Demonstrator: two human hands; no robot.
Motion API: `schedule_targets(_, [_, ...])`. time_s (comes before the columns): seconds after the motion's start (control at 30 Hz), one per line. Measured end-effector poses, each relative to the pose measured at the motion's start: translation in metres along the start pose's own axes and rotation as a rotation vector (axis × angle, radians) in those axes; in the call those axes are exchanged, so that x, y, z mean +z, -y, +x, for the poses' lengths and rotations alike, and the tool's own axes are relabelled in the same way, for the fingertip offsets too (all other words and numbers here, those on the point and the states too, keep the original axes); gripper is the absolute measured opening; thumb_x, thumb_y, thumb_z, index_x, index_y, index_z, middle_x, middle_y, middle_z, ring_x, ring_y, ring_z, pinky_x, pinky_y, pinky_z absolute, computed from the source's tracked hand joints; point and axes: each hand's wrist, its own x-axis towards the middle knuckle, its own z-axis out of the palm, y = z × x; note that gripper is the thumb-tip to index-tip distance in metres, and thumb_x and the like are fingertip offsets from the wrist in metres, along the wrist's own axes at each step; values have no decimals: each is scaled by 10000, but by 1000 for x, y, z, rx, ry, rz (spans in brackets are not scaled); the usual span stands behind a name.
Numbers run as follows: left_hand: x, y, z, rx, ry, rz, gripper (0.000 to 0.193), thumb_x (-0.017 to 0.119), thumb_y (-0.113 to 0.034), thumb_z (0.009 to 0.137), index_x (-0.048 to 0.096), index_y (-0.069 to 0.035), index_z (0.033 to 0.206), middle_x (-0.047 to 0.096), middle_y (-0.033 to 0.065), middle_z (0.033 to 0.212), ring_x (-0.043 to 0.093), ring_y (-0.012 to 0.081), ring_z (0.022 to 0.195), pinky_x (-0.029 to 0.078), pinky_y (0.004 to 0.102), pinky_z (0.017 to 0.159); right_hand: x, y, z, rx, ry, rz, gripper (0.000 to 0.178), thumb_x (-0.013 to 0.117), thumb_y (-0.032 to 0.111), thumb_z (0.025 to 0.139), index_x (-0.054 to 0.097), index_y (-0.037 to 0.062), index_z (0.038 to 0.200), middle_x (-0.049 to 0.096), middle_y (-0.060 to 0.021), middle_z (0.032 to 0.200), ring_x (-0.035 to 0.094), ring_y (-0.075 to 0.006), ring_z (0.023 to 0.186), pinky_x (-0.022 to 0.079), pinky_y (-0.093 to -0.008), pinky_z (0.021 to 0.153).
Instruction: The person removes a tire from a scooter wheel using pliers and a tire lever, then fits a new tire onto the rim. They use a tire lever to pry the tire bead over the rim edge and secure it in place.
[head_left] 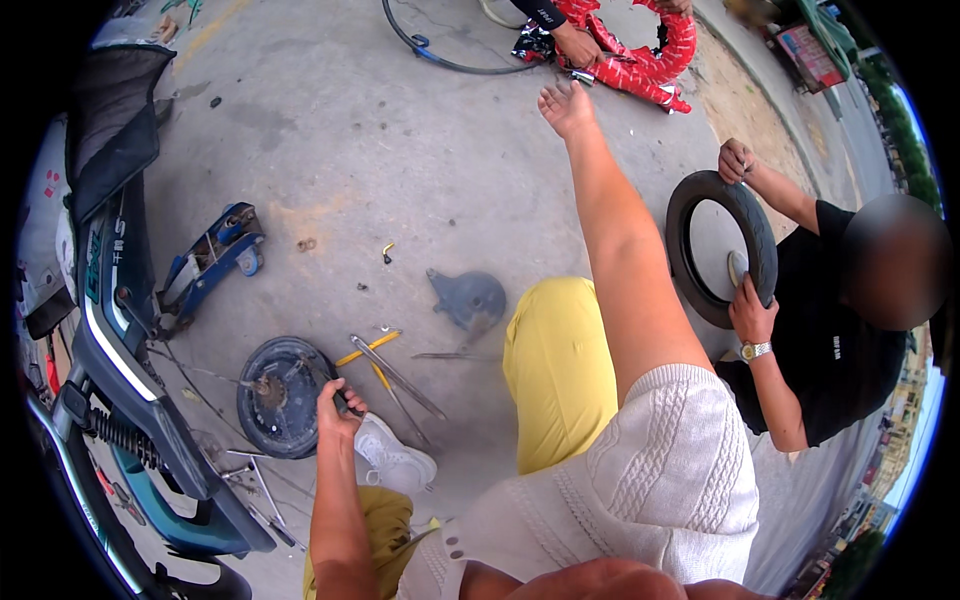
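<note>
My left hand (338, 408) is closed by the edge of a black wheel rim (262, 432) lying on the ground. Something dark and narrow shows between its fingers, too small to name. Far ahead, my right arm is stretched out, and my right hand (567, 110) is open with its palm up and nothing visible in it. Just beyond it, another person's hand grips a tyre wrapped in red plastic (640, 72), with a dark inner tube (450, 64) to its left. My right hand appears apart from the wrapped tyre, near its lower edge.
Metal tyre levers (400, 376) lie right of the rim, near my white shoe (393, 455). A round grey brake plate (470, 298) and a blue floor jack (212, 255) sit farther off. A scooter (150, 400) stands left. At right, a co-worker holds a black tyre (683, 240).
</note>
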Motion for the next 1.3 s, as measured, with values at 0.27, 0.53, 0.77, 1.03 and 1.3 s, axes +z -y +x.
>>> schedule_targets(0.27, [1,0,-1,30,17,24,211,673,-203,722,487,-102,717,444,2,642,394,138,527,341,277,513,-19,-5,3,-7,-25,-36,526,383,381,1003,357,12,1378,437,-217,1347,502,-329,1128,464,-440,892])
schedule_targets(0.53, [3,0,0,7,12,6,162,664,-180,732,506,-143,730,419,-1,639,367,141,530,326,290,520,-27,-42,-18,98,32,58,512,383,370,1004,399,-40,1309,472,-188,1261,511,-273,964,471,-401,828])
schedule_targets(0.77, [10,3,-1,34,-9,35,210,668,-204,728,487,-99,709,435,8,646,386,141,527,334,286,519,-25,-79,-63,343,348,-40,449,431,330,986,494,-55,1208,580,-156,1075,549,-247,877,487,-381,806])
schedule_targets(1.03, [14,6,6,16,39,19,185,671,-174,726,492,-128,733,443,12,640,397,149,528,341,299,514,-56,-98,-6,-436,178,-1851,317,542,156,858,592,56,1154,622,-144,1093,629,-259,982,514,-404,834])
schedule_targets(1.3, [6,-1,-23,67,-60,-11,192,678,-147,726,493,-105,758,447,16,669,381,135,545,334,288,526,-11,-183,-2,-850,769,-2489,578,536,11,819,454,204,1358,416,-7,1445,477,-242,1258,453,-387,971])
